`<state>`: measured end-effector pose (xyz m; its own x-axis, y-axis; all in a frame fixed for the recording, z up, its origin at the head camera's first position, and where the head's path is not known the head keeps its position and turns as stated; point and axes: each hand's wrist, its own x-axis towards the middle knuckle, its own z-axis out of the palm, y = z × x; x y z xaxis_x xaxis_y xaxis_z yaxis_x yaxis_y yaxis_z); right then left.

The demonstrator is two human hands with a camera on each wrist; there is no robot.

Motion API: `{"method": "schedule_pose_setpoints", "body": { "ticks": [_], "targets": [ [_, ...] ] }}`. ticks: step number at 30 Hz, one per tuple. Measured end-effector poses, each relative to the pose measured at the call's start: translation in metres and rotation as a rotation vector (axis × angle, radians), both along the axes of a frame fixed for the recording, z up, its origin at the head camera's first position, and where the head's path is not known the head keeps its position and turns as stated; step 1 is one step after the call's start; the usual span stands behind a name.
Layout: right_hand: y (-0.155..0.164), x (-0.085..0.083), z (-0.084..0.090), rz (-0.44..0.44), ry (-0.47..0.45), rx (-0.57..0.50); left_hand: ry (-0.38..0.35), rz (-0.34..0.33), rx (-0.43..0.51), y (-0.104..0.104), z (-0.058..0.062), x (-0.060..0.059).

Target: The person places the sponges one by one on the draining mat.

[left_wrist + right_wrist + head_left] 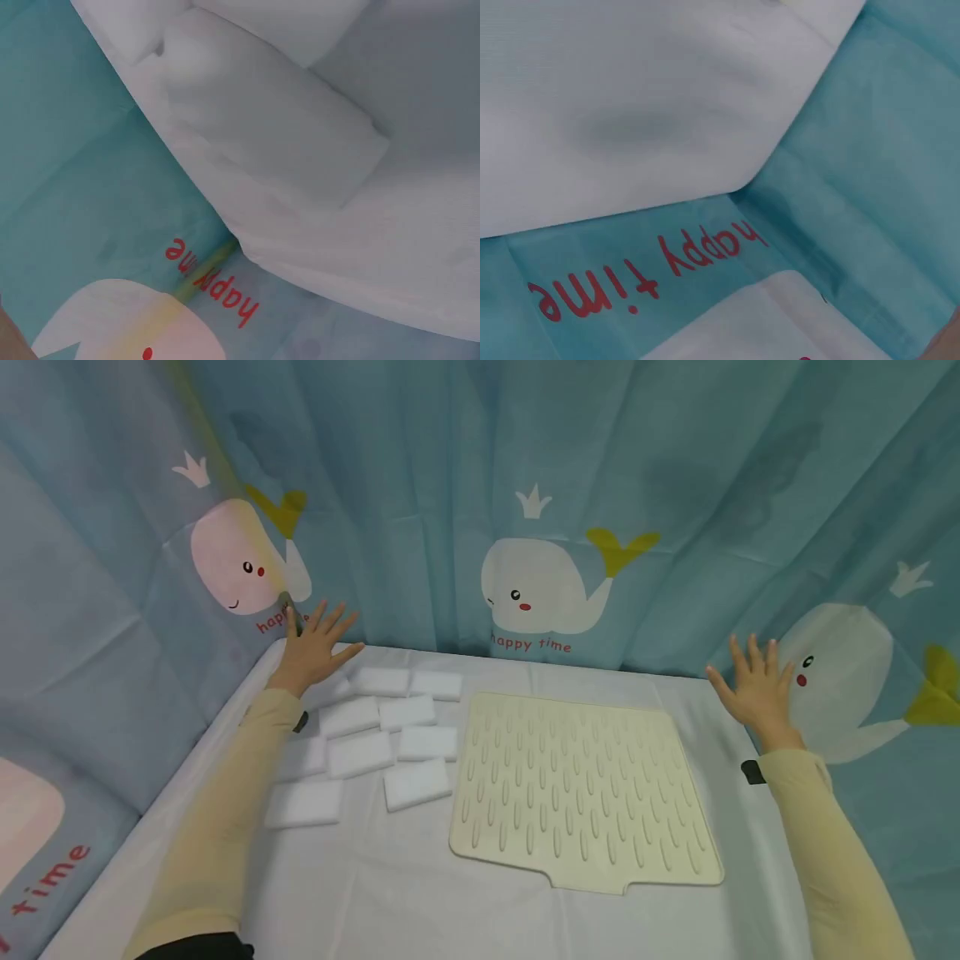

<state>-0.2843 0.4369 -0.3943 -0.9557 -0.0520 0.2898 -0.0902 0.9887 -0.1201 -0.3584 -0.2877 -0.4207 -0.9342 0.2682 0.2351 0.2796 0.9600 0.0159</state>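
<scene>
My left hand [315, 639] is spread flat with straight fingers over the table's far left corner, just beyond several white sponge blocks [375, 739]. One such sponge block [277, 127] fills the left wrist view. My right hand [753, 685] is likewise spread and holds nothing, near the table's far right edge. Between the hands lies a cream ribbed drying mat [581, 785]. Both arms wear pale yellow sleeves.
The table [420, 885] has a white cloth cover. A blue curtain [465, 485] printed with whales and "happy time" encloses it at the back and both sides. The right wrist view shows the table corner [667, 112] against that curtain [870, 150].
</scene>
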Motion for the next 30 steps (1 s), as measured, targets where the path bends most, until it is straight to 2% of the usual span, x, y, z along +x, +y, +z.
{"method": "schedule_pose_setpoints", "body": {
  "ticks": [4,9,16,18,24,30],
  "targets": [
    [0.004,0.000,-0.013,0.049,-0.007,0.021,-0.019,-0.007,0.031,-0.009,-0.006,0.006],
    [0.007,0.006,-0.029,0.117,-0.027,-0.013,-0.068,-0.001,0.078,-0.018,-0.016,0.013],
    [0.005,0.024,-0.053,0.279,-0.190,-0.319,-0.179,0.008,0.113,-0.027,-0.032,0.026],
    [0.003,0.027,-0.060,0.304,-0.221,-0.356,-0.213,0.008,0.114,-0.030,-0.034,0.028],
    [-0.002,0.034,-0.075,0.341,-0.310,-0.399,-0.307,0.010,0.101,-0.038,-0.038,0.032],
    [-0.004,0.041,-0.086,0.338,-0.347,-0.381,-0.385,0.006,0.117,-0.049,-0.045,0.038]
  ]
}}
